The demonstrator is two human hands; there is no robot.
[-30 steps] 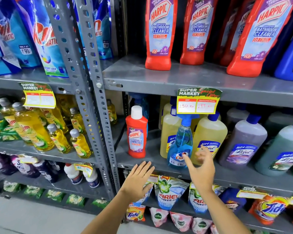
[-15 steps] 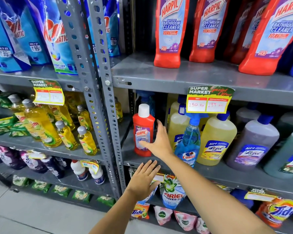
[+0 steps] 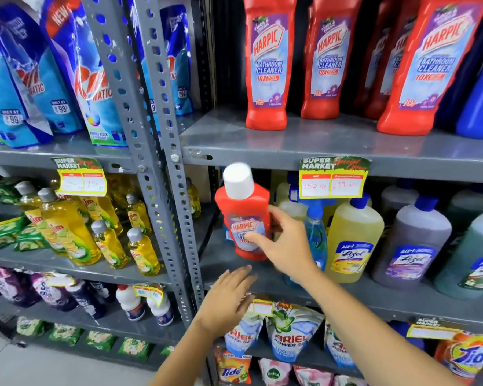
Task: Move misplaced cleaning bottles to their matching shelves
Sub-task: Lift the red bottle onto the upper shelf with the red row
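A small red Harpic bottle (image 3: 244, 215) with a white cap is at the left end of the middle shelf (image 3: 402, 298), tilted and lifted slightly. My right hand (image 3: 286, 246) grips its label side, thumb across the front. My left hand (image 3: 226, 300) hovers flat below it with fingers apart, holding nothing. Several large red Harpic bathroom cleaner bottles (image 3: 268, 65) stand on the shelf above (image 3: 332, 149). Next to the small bottle stand a blue Colin spray bottle (image 3: 315, 232) and a yellow Lizol bottle (image 3: 353, 238).
Purple and green Lizol bottles (image 3: 411, 246) fill the middle shelf to the right. A grey perforated upright (image 3: 156, 151) divides the racks. Yellow Vim bottles (image 3: 67, 232) and blue detergent pouches (image 3: 92, 79) sit left. Ariel and Tide pouches (image 3: 287, 332) lie below. Price tag (image 3: 332, 176) hangs above.
My right hand moved from the Colin spray bottle leftward to the small red Harpic bottle and closed on it; the bottle has tipped and risen. My left hand stayed low.
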